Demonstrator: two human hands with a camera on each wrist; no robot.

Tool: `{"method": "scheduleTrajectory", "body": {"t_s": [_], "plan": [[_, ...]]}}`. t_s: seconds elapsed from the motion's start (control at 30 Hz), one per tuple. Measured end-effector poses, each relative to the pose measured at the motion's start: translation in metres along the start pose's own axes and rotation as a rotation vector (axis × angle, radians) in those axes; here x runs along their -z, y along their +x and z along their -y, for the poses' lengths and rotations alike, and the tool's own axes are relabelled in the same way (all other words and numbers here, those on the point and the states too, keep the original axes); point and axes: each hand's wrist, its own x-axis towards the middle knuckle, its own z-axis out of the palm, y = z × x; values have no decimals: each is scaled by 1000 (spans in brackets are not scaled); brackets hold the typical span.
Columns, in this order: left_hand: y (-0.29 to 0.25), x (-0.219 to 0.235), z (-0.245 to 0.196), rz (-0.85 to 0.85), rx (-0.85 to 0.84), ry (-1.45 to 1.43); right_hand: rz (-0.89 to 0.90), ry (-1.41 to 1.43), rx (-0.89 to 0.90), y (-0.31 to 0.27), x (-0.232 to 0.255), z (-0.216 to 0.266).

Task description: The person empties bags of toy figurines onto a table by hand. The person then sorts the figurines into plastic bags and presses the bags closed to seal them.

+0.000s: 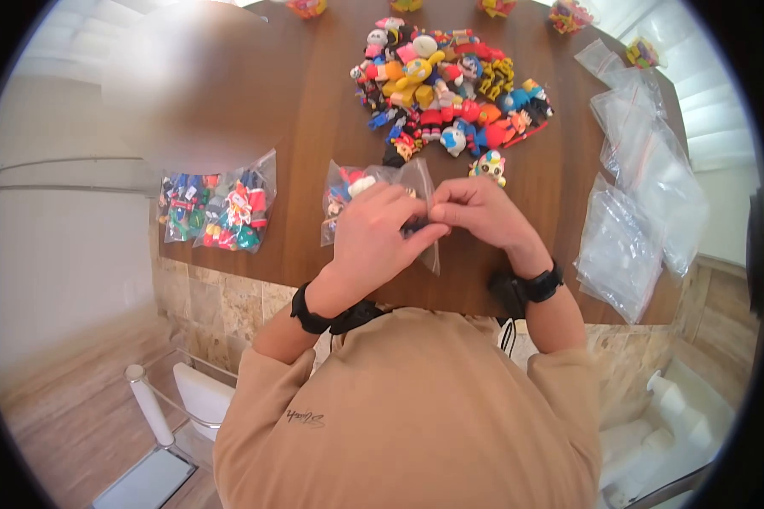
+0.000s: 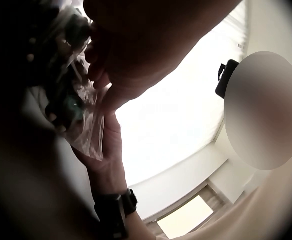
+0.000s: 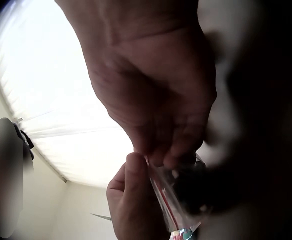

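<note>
A clear zip bag with small toy figures in it lies at the front middle of the table. My left hand covers part of the bag and pinches its open-end edge. Facing it, my right hand pinches the same edge between thumb and fingers. In the right wrist view the bag's red zip line runs down from the fingertips of both hands. Dark toy figures press against the plastic in the left wrist view. A white toy figure with coloured spots lies just beyond my right hand.
A big pile of toy figures covers the back middle. Filled bags lie at the left, and flat clear bags along the right edge. Small colourful containers line the far edge.
</note>
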Motion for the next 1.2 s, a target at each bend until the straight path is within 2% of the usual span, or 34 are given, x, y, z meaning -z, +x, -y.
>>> {"method": "scheduleTrajectory", "body": {"t_s": [0.17,0.3,0.37,0.47,0.5,0.57,0.6,0.67,0.7,0.73,0.77,0.8,0.87,0.9,0.97,1.1,1.13,1.2], "plan": [[0,16,-4,124,140,-253,63,118,7,0,-3,-2],[0,18,0,113,104,-293,75,94,19,-1,-6,-1],[1,21,-2,155,139,-369,78,74,19,-2,-8,2],[-2,17,1,119,180,-414,61,35,39,-5,-11,9],[-3,18,4,116,181,-416,16,22,12,-7,-10,11],[-4,24,11,-40,301,-516,-31,8,-11,-11,-4,19],[-1,33,12,-121,282,-516,-132,-114,-28,-13,1,24],[-4,46,19,-140,323,-505,-312,-285,-20,-14,5,27],[-4,49,20,-163,368,-495,-316,-285,-17,-14,4,27],[-5,46,19,-173,414,-528,-391,-427,-7,-14,1,27],[-6,42,17,-175,409,-528,-465,-572,4,-15,-2,27],[-5,37,14,-178,391,-554,-465,-577,9,-16,-6,29],[-1,30,6,-141,335,-583,-494,-604,296,-19,-15,32],[1,24,2,-151,334,-583,-487,-610,300,-20,-19,33],[3,14,-4,-35,278,-566,-336,-623,557,-19,-25,34],[6,8,-6,9,251,-572,-231,-758,449,-14,-31,32],[6,7,-7,16,244,-573,-217,-717,340,-15,-30,26],[4,9,-6,38,246,-608,-223,-736,381,-16,-27,23]]}}
